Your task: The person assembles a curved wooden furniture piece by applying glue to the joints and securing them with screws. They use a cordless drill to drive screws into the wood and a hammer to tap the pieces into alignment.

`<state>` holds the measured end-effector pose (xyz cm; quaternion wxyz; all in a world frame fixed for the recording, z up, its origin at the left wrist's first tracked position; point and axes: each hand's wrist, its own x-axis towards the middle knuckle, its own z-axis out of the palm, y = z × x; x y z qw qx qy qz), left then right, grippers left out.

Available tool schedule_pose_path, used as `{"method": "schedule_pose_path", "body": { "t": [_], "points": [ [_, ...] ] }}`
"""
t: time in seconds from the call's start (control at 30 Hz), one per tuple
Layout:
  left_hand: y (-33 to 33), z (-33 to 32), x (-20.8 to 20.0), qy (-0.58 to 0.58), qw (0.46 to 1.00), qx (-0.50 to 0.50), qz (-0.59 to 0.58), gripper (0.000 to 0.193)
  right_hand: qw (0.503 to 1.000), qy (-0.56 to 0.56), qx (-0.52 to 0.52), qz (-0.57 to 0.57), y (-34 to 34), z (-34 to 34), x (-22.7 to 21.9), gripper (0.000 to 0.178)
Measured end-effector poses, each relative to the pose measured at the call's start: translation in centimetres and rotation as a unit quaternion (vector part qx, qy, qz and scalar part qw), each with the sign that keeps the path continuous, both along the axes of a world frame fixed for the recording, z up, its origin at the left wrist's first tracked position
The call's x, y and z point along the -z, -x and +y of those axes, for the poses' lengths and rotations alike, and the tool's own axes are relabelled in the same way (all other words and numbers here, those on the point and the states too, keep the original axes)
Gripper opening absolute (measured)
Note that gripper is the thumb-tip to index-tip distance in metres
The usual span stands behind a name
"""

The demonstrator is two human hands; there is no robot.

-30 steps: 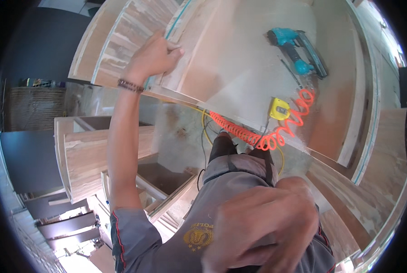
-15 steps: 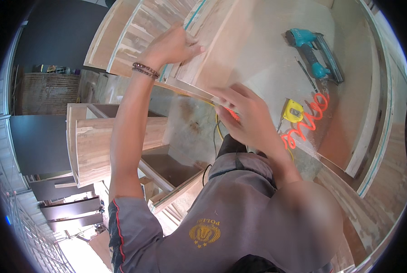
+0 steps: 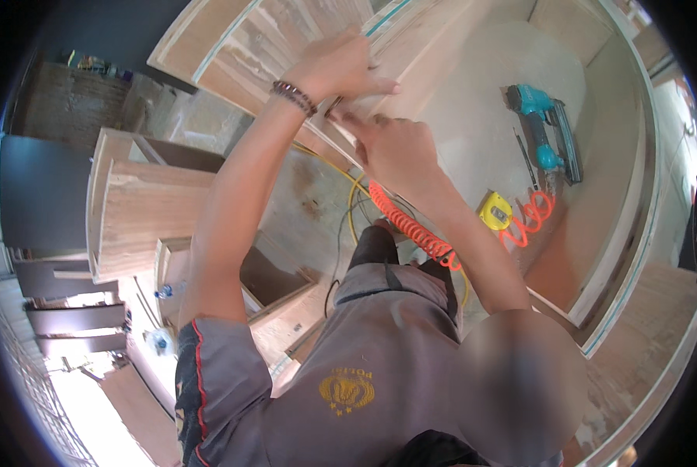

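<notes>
Over the joint between a slatted wooden panel (image 3: 247, 47) and an open wooden cabinet box (image 3: 488, 54), my left hand (image 3: 344, 70) bends inward with its thumb out. Motion blurs its fingers, so any hold is unclear. My right hand (image 3: 401, 152) is just nearer to me, its index finger stretched to the cabinet's front edge beside a small dark spot. Its other fingers are partly bent, and I see nothing held in it. Inside the box lie a teal nail gun (image 3: 539, 128), a thin dark pencil-like rod (image 3: 526, 159) and a yellow tape measure (image 3: 495, 211).
A coiled orange air hose (image 3: 414, 226) hangs over the cabinet's front edge and continues inside. Yellow and black cables (image 3: 351, 222) lie on the concrete floor (image 3: 305, 187). Another wooden cabinet (image 3: 158, 198) stands at the left, with dark panels (image 3: 41, 191) beyond it.
Both hands have come together: my left has shifted right, my right has moved up and left to the edge. The view has turned a little, showing more hose.
</notes>
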<state>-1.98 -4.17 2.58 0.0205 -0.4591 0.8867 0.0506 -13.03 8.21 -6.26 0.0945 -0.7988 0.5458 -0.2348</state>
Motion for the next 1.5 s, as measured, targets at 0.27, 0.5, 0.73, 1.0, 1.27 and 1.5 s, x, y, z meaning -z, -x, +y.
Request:
{"method": "schedule_pose_path", "body": {
  "t": [0.27,0.5,0.73,1.0,1.27,1.5],
  "points": [
    [-1.0,0.3,0.1,0.024,0.999,0.016,0.016,0.067,0.998,0.001,-0.008,0.069,-0.1,-0.1,-2.1,0.055],
    [-2.1,0.6,1.4,0.053,0.997,0.036,0.036,0.063,0.993,-0.088,0.023,0.074,-1.2,0.2,-3.6,0.051],
    [-3.1,0.5,3.6,0.085,0.991,0.054,0.09,0.058,0.997,-0.049,0.055,0.023,-2.2,0.9,-2.2,0.049],
    [-3.1,1.4,3.6,0.107,0.988,0.057,0.098,0.051,0.994,-0.041,0.059,-0.082,-1.2,4.4,-2.2,0.051],
    [-2.0,2.4,3.2,0.088,0.987,0.032,0.132,0.051,0.937,-0.047,0.27,-0.216,5.8,9.9,0.8,0.038],
    [-0.4,2.3,3.2,0.137,0.988,0.05,0.055,0.059,0.901,-0.039,0.342,-0.263,11.0,8.3,1.6,0.036]
  ]
}}
